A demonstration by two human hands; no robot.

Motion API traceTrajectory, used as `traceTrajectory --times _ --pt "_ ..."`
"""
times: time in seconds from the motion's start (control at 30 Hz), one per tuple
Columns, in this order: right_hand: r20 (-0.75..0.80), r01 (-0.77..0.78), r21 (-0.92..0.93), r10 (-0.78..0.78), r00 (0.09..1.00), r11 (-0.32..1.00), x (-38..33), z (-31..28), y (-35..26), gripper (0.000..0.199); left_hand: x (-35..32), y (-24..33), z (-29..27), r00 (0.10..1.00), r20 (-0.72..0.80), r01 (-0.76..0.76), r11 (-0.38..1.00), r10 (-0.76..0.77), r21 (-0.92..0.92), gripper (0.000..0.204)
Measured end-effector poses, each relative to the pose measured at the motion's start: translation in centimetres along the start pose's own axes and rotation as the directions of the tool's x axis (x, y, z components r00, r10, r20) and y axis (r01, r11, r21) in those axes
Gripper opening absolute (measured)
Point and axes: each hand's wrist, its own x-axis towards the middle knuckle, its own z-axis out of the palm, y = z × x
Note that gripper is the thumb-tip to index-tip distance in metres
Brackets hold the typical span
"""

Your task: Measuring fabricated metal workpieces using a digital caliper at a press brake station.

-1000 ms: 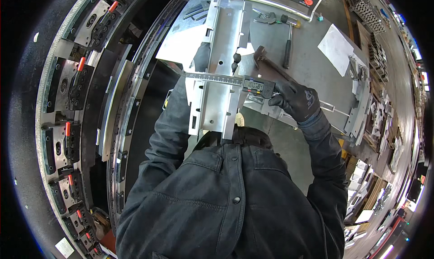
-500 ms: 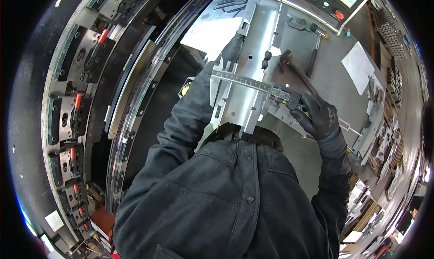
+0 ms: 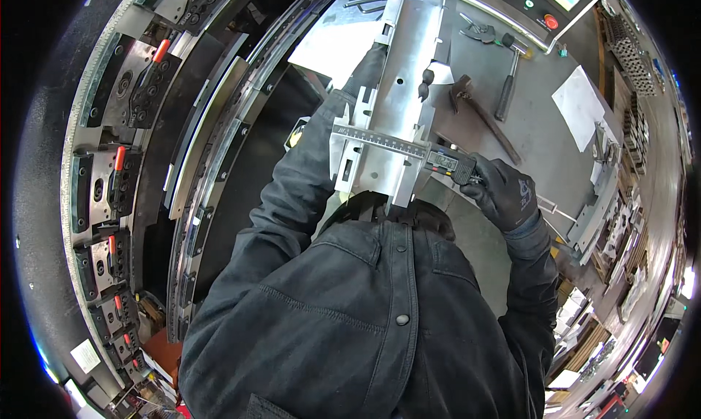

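A long bent sheet-metal channel with cut-outs along its sides points away from my body. My gloved left hand grips it from underneath, with dark fingertips curling over its right edge. Across the channel lies a digital caliper, its jaws on either side of the metal. My gloved right hand is closed around the caliper's right end, beside the display. Whether both jaws press on the metal is hard to make out.
Right of the channel, a grey table holds a rusty hammer, a black-handled mallet, pliers and white paper. A control panel stands at the far side. Machine clamps with red levers line the left.
My right hand has moved left with the caliper, and its right jaw now sits close to the channel's right side. The channel has shifted slightly up and left in the view.
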Motion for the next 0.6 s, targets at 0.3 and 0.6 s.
traceTrajectory --times 0.3,0.6 --pt "-0.004 -0.011 -0.007 0.011 1.0 1.0 -0.9 1.4 1.1 0.051 0.7 -0.2 -2.5 0.988 -0.146 0.065 0.994 -0.052 0.084 0.056" --pt "-0.053 -0.008 0.044 0.011 0.999 0.999 0.3 1.3 -0.2 0.054 -1.8 0.2 5.4 0.999 0.038 0.02 0.974 -0.011 -0.225 0.061"
